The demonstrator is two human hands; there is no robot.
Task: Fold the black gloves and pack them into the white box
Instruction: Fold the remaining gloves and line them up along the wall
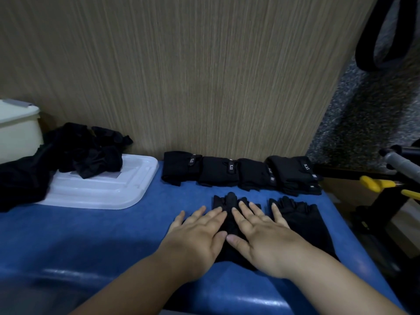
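Note:
On the blue table a black glove (229, 202) lies flat, fingers pointing away from me. My left hand (200, 233) and my right hand (259, 235) press down on it side by side with straight, spread fingers, thumbs nearly touching. A second black glove (304, 220) lies flat just to the right, under my right little finger. Behind them, several folded black gloves (241, 172) stand in a row against the wooden panel. A heap of unfolded black gloves (86, 148) sits on the white lid (100, 192) at the left. The white box (16, 130) stands at the far left.
The wood-grain panel (181, 76) closes off the back of the blue table (91, 235). Right of the table edge are a black metal frame with a yellow-handled tool (375, 184) and a grey bar (402, 163). A black strap (375, 48) hangs at the top right.

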